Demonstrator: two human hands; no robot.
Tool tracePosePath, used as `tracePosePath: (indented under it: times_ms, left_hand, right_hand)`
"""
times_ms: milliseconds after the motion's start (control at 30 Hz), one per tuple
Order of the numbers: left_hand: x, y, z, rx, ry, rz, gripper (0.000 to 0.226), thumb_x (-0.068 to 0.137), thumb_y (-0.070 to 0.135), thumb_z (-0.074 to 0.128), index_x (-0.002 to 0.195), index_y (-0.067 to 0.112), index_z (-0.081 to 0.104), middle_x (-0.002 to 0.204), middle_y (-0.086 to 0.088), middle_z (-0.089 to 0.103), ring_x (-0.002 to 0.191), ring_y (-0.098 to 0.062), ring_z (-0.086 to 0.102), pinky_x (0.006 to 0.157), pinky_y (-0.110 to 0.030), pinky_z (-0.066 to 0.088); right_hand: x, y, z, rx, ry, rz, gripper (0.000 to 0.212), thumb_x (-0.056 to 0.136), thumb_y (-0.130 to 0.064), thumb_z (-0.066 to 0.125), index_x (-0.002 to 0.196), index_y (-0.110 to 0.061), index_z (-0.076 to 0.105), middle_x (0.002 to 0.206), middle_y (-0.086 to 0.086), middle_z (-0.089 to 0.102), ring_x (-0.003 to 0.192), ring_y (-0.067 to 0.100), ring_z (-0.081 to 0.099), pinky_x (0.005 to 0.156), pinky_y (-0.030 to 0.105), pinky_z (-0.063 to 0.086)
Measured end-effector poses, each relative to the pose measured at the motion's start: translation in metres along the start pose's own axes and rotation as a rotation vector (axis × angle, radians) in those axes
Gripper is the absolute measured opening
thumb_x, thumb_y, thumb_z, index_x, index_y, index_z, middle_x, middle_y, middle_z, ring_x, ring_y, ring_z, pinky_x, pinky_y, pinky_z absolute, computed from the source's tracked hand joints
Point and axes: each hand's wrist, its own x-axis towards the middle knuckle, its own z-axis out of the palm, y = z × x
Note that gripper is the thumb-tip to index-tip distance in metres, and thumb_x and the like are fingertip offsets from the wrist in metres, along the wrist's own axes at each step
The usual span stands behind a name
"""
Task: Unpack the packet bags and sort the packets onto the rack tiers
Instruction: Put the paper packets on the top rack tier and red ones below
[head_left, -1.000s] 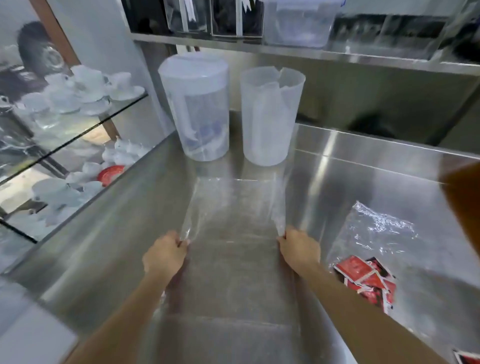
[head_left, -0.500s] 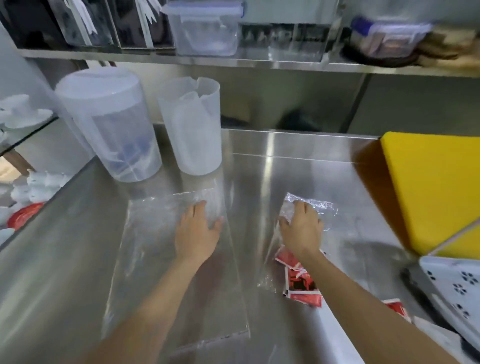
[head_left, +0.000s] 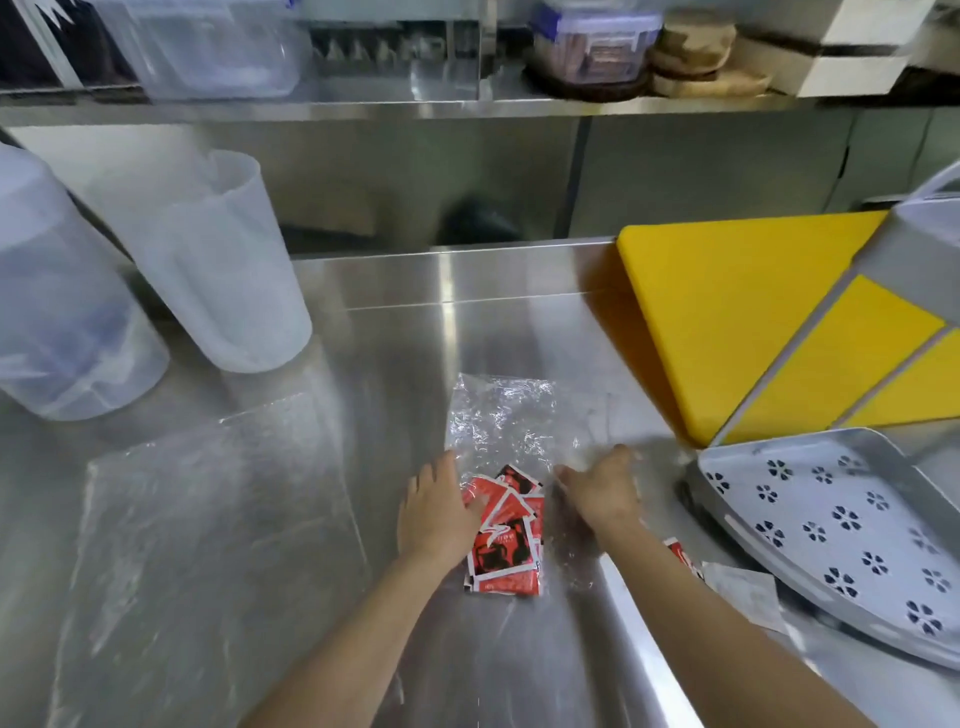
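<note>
Left hand (head_left: 434, 519) now off flat empty bag (head_left: 208, 545), joined right hand (head_left: 600, 493) flanking packet bag (head_left: 501, 426); grips loose, holding nothing; red packets (head_left: 504, 540) next.

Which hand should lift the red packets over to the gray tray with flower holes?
Probably the right hand. It rests beside the red packets on the side nearer the gray tray. The left hand lies on their far side and would have to cross over.

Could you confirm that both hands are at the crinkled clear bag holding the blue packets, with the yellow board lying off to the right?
Not quite: the head view shows the packets are red, not blue. The rest holds: the left hand and right hand flank the crinkled clear bag, with the yellow board to the right.
</note>
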Motion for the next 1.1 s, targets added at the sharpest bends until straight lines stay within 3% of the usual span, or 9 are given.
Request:
tracePosePath:
  times_ms: [67, 133, 233, 367, 467, 600, 733, 900, 1100]
  left_hand:
    - [-0.002, 0.004, 0.001, 0.033, 0.049, 0.016, 0.059, 0.09, 0.029, 0.054, 0.141, 0.032, 0.024, 0.15, -0.01, 0.023, 0.136, -0.029, 0.028, 0.109, -0.04, 0.028]
    - [-0.004, 0.005, 0.002, 0.165, 0.135, 0.122, 0.054, 0.091, 0.02, 0.049, 0.138, 0.037, 0.031, 0.15, -0.006, 0.021, 0.134, -0.027, 0.026, 0.108, -0.037, 0.026]
    - [-0.007, 0.01, 0.009, 0.218, 0.068, 0.311, 0.034, 0.092, 0.034, 0.042, 0.125, 0.029, 0.049, 0.131, 0.003, 0.046, 0.121, -0.02, 0.041, 0.101, -0.031, 0.03]
    - [-0.014, 0.025, 0.013, 0.162, -0.011, 0.248, 0.073, 0.068, 0.074, 0.019, 0.112, 0.026, 0.053, 0.112, 0.003, 0.056, 0.111, -0.019, 0.05, 0.096, -0.032, 0.036]
    - [-0.011, 0.031, 0.006, 0.039, -0.024, 0.181, 0.074, 0.062, 0.08, 0.034, 0.107, 0.022, 0.051, 0.109, 0.004, 0.055, 0.106, -0.018, 0.052, 0.092, -0.034, 0.042]
    - [0.0, 0.032, -0.013, -0.222, -0.041, 0.152, 0.042, 0.069, 0.057, 0.067, 0.086, 0.023, 0.05, 0.092, 0.007, 0.053, 0.084, -0.016, 0.056, 0.073, -0.032, 0.047]
    - [0.006, 0.03, -0.027, -0.297, -0.064, 0.16, 0.02, 0.072, 0.034, 0.074, 0.076, 0.019, 0.062, 0.08, 0.004, 0.066, 0.075, -0.015, 0.063, 0.075, -0.038, 0.052]
    - [0.008, 0.026, -0.055, -0.514, -0.103, 0.191, 0.031, 0.07, 0.013, 0.078, 0.054, 0.018, 0.052, 0.051, 0.012, 0.056, 0.049, 0.002, 0.052, 0.055, -0.018, 0.045]
    - [0.013, 0.02, -0.086, -0.687, 0.049, 0.179, 0.021, 0.08, 0.006, 0.068, 0.063, 0.004, 0.055, 0.058, -0.009, 0.06, 0.047, -0.01, 0.05, 0.049, -0.018, 0.04]
  right_hand:
    - [0.002, -0.001, -0.004, 0.032, -0.075, 0.002, 0.045, 0.078, -0.019, 0.065, 0.113, -0.002, 0.042, 0.101, 0.018, 0.061, 0.093, 0.036, 0.063, 0.08, 0.043, 0.054]
    - [0.003, -0.001, -0.008, 0.126, -0.145, -0.028, 0.01, 0.079, -0.01, 0.061, 0.08, -0.005, 0.052, 0.07, 0.009, 0.063, 0.063, 0.022, 0.063, 0.055, 0.028, 0.051]
    - [-0.001, -0.008, -0.012, 0.364, -0.346, 0.077, 0.032, 0.082, 0.001, 0.052, 0.056, -0.013, 0.037, 0.027, -0.006, 0.034, 0.024, 0.009, 0.03, 0.032, 0.012, 0.022]
    - [-0.01, -0.018, -0.019, 0.554, -0.643, 0.166, 0.016, 0.085, -0.007, 0.049, 0.073, -0.01, 0.06, 0.033, -0.008, 0.028, 0.028, 0.006, 0.018, 0.032, 0.013, 0.014]
    - [-0.019, -0.029, -0.028, 0.54, -0.717, 0.106, 0.021, 0.086, -0.009, 0.051, 0.095, -0.005, 0.069, 0.031, -0.01, 0.03, 0.027, 0.005, 0.021, 0.028, 0.017, 0.018]
    - [-0.022, -0.043, -0.039, 0.484, -0.812, -0.047, 0.017, 0.086, -0.011, 0.056, 0.093, -0.002, 0.069, 0.04, -0.007, 0.019, 0.035, 0.008, 0.015, 0.037, 0.018, 0.013]
    - [-0.023, -0.052, -0.052, 0.423, -0.86, -0.203, 0.012, 0.082, -0.015, 0.065, 0.077, -0.005, 0.062, 0.037, -0.008, 0.026, 0.032, 0.006, 0.019, 0.038, 0.017, 0.012]
    - [-0.01, -0.051, -0.07, 0.431, -0.73, -0.202, 0.015, 0.083, -0.017, 0.064, 0.086, -0.003, 0.066, 0.035, -0.011, 0.029, 0.033, 0.005, 0.02, 0.033, 0.016, 0.016]
    - [0.003, -0.039, -0.094, 0.617, -0.578, -0.094, 0.021, 0.088, -0.011, 0.054, 0.067, -0.011, 0.053, 0.037, -0.01, 0.024, 0.031, 0.006, 0.018, 0.03, 0.018, 0.016]
